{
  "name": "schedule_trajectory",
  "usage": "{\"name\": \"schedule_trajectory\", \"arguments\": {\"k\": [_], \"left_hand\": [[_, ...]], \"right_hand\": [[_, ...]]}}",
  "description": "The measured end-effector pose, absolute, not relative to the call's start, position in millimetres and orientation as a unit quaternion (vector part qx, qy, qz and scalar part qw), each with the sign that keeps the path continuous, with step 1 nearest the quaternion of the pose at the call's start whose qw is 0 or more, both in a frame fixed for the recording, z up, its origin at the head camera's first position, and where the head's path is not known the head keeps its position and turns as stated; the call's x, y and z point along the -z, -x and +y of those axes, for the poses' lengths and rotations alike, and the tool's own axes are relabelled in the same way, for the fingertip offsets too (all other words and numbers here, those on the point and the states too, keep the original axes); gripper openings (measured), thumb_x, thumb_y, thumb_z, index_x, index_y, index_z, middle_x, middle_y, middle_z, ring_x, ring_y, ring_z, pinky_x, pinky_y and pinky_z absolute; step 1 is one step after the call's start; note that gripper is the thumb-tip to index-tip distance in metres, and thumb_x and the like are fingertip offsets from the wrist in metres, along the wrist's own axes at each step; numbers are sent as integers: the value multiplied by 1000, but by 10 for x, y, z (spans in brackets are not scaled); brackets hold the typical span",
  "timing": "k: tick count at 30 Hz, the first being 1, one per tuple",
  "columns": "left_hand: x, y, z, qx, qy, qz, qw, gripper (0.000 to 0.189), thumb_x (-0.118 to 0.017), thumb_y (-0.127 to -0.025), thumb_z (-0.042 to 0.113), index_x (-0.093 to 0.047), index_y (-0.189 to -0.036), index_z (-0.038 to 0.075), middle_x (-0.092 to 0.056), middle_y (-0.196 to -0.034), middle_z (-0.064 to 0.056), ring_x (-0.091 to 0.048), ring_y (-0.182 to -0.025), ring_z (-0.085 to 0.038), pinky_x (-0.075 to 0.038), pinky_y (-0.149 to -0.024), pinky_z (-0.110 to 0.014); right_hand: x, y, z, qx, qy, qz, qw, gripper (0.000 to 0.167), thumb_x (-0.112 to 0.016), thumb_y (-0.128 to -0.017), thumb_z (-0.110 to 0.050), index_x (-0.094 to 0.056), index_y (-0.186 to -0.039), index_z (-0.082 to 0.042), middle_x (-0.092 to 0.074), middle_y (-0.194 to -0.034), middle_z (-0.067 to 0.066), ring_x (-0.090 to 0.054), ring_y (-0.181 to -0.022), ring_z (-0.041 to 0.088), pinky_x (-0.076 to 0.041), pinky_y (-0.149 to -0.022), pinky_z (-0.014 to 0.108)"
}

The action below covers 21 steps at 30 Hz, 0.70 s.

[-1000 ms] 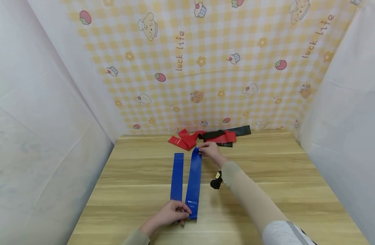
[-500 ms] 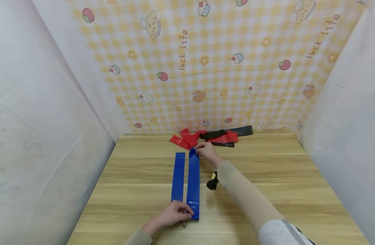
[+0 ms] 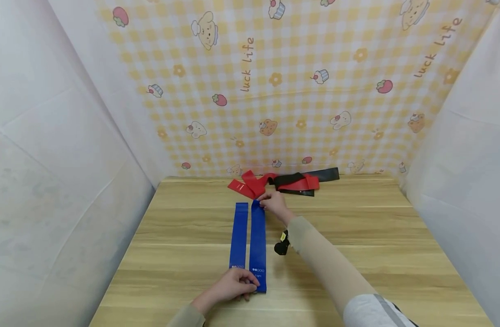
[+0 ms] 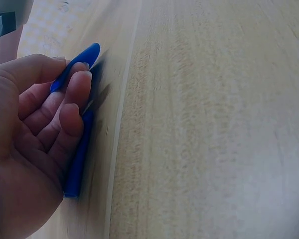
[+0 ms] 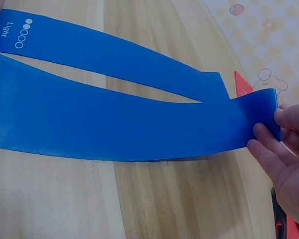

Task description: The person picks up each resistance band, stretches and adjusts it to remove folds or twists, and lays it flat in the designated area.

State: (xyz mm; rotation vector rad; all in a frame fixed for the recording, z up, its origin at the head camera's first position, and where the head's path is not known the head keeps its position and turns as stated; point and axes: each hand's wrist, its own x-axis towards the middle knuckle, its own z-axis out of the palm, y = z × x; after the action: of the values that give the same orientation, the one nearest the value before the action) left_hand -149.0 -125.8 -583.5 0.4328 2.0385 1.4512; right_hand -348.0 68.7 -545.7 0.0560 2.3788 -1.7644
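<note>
Left hand: fingers pinching near end of blue "Light" resistance band, running lengthwise away over the counter; second blue band lying alongside, left. Right hand: fingers pinching first band's far end. Red band lying beyond.

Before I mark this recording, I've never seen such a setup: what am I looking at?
There's no machine, just a person's two bare hands. One picture comes from a camera worn on the head, looking forward and down; the others come from a camera on each wrist. On the wood-grain table, two blue bands run side by side. The right hand pinches the far end of the right-side band; the left hand pinches its near end. The left-side band lies alongside. Behind, red strips and black strips lie jumbled.
</note>
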Motion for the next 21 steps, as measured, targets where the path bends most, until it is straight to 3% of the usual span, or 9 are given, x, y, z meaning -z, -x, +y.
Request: {"name": "schedule_trajectory", "arguments": {"k": [21], "left_hand": [[5807,1479,-1194,-499,-172,797,292,4,-70,-90,9,-73,-88,11,-62,-62,1,-55,-51,-8,-42,-44,-17]], "right_hand": [[5584,3457,682,544,38,835,71,18,-65,-88,7,-72,-105,7,-71,-93,11,-61,-78,14,-54,-70,26]]}}
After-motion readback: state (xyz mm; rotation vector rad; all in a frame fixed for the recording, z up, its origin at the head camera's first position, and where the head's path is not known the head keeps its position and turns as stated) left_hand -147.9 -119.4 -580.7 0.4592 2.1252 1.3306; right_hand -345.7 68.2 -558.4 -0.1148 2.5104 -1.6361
